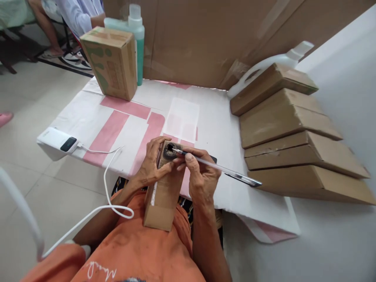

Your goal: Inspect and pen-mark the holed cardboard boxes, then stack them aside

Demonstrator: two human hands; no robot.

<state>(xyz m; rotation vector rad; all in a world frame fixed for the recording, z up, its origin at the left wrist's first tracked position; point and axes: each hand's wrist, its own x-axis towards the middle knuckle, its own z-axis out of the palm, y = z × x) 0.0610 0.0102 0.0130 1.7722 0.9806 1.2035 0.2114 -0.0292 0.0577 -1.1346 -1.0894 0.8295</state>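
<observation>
A narrow cardboard box leans from the table edge toward my orange shirt. My left hand is closed around the box's upper left side, its thumb across the top face. Near the top end is a dark, scribbled-looking ring around a black centre, perhaps a hole. My right hand grips a clear-barrelled pen, its tip at the ring's inner edge. The pen's back end points right. Part of a dark object shows behind my right hand; its kind is hidden.
Several cardboard boxes lean in a row at right, by a white jug. An upright box and a green bottle stand at back left. A white power bank with a cable sits at left. Another person's sleeve shows behind.
</observation>
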